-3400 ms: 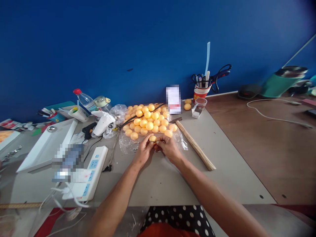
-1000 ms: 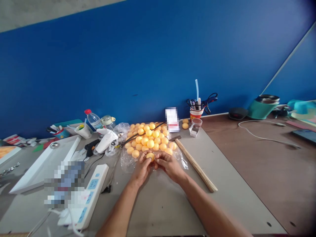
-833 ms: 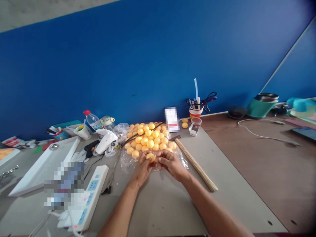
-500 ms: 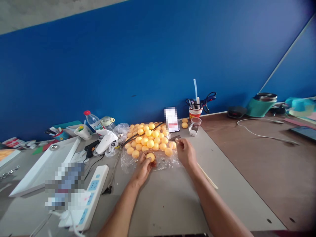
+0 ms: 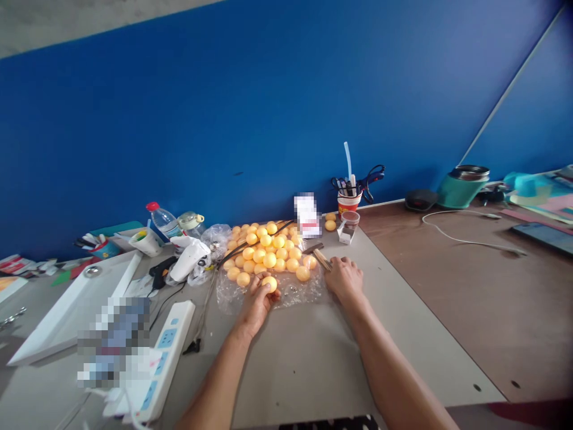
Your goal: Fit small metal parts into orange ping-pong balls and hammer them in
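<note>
My left hand [image 5: 255, 301] is closed on one orange ball [image 5: 269, 283], held at the near edge of a pile of several orange balls [image 5: 267, 252] on a clear plastic sheet [image 5: 298, 292]. To the right of the pile, my right hand [image 5: 345, 279] is wrapped round the wooden handle of a hammer [image 5: 321, 258]. The handle's top end and the dark hammer head [image 5: 313, 247] stick out beyond my fingers. My hand and forearm hide the remainder of the handle.
Left of the pile lie a white glue gun [image 5: 188, 264], a power strip [image 5: 163, 352], a white tray [image 5: 67, 307] and a water bottle [image 5: 160, 218]. Behind stand a cup of scissors [image 5: 348, 200] and a small clear cup [image 5: 350, 218]. A teal pot [image 5: 461, 185] and white cable [image 5: 461, 240] are on the brown table.
My right hand left the ball, reached right to the hammer and closed on its handle. My left hand kept the ball. The camera tilted up earlier.
</note>
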### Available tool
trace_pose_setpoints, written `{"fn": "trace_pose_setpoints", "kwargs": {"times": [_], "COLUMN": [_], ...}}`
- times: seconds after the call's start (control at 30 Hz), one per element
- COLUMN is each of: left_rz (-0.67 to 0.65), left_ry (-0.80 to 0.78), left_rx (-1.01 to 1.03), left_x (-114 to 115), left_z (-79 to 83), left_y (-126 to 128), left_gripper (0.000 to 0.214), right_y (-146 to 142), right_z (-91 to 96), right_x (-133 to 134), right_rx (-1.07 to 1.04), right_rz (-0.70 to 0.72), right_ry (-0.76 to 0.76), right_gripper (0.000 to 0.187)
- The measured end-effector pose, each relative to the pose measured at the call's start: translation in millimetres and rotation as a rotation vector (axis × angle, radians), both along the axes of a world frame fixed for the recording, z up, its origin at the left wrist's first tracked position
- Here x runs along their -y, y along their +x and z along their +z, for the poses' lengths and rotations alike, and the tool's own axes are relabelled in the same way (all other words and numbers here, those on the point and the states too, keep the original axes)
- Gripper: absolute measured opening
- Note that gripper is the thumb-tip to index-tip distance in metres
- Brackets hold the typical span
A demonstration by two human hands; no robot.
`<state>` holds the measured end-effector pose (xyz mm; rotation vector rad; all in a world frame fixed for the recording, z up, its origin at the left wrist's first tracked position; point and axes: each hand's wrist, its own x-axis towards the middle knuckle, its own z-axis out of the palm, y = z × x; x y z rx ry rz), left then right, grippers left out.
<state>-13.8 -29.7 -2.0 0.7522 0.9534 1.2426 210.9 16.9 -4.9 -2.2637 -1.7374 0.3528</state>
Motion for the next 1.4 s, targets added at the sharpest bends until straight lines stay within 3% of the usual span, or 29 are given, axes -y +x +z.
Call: {"fn": "trace_pose_setpoints", "kwargs": {"times": [0.27, 0.4, 0.53, 0.63, 0.77, 1.4], "left_rz": [0.027, 0.050, 0.024, 0.044, 0.069, 0.073], "left_ry": [-0.003, 0.002, 0.012, -0.003, -0.025, -0.053], "left_rx": [0.038, 0.050, 0.014, -0.004, -0.009, -0.023], "left_x": [-3.2, -4.7, -4.6, -5.4, -6.8, -6.3], "left_z": [-2.5, -7.3, -7.5, -7.2, -7.9, -6.5], "left_y": [0.1, -1.8, -2.4, -2.0, -1.9, -1.7], "left_gripper": [0.046, 0.054, 0.050, 0.052, 0.053, 0.045], "right_y": [5.5, 6.9, -1.0, -13.1, -27.8, -33.7], "right_z": [-2.5, 7.2, 24.2, 36.7, 44.2, 33.9], "right_x": [-2.1, -0.8, 8.1, 21.0, 35.5, 37.4], "right_rx": [-0.020, -0.122, -0.314, -0.528, -0.594, -0.521], "right_rz": [0.013, -0.006, 0.166, 0.436, 0.706, 0.767], "right_ry": [0.044, 0.205, 0.385, 0.303, 0.229, 0.179], "right_gripper": [0.026, 0.027, 0.021, 0.019, 0.024, 0.023]}}
